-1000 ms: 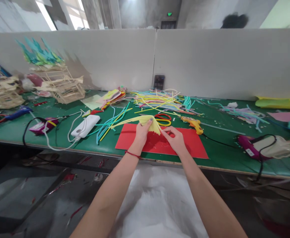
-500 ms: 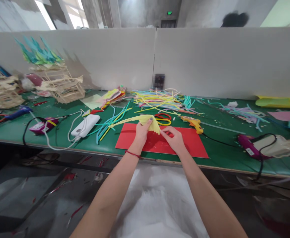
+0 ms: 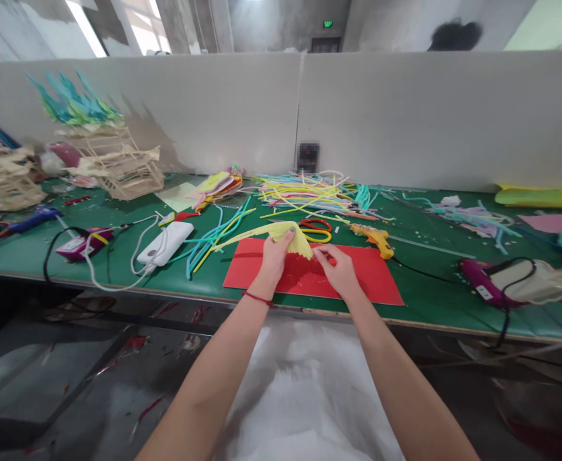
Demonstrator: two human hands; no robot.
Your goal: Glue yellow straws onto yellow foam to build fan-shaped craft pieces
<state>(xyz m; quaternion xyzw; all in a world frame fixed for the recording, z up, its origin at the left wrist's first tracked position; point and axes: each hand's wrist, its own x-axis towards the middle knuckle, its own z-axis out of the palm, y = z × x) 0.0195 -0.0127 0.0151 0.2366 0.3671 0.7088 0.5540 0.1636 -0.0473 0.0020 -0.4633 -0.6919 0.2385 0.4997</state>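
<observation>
Over a red sheet (image 3: 290,278) my left hand (image 3: 275,255) is closed on a pale yellow, ribbed, fan-shaped piece (image 3: 299,242), the thumb lying on top of it. Thin yellow strips trail from the piece to the left. At its lower right edge my right hand (image 3: 337,267) pinches with thumb and forefinger; the exact contact is too small to make out. Scissors (image 3: 320,224) with red and yellow handles lie just behind the piece. To the right of them rests a yellow-orange glue gun (image 3: 374,239).
Behind lies a heap of coloured fuzzy sticks (image 3: 305,195), with more sticks (image 3: 218,234) at left. A white power strip (image 3: 168,244) and purple boxes with cables (image 3: 487,285) flank the workspace. Wooden stick models (image 3: 122,169) stand at back left, before a grey partition (image 3: 406,115).
My right fingers have shifted very slightly to the right along the edge of the yellow piece. My left hand keeps its hold, and everything else looks the same.
</observation>
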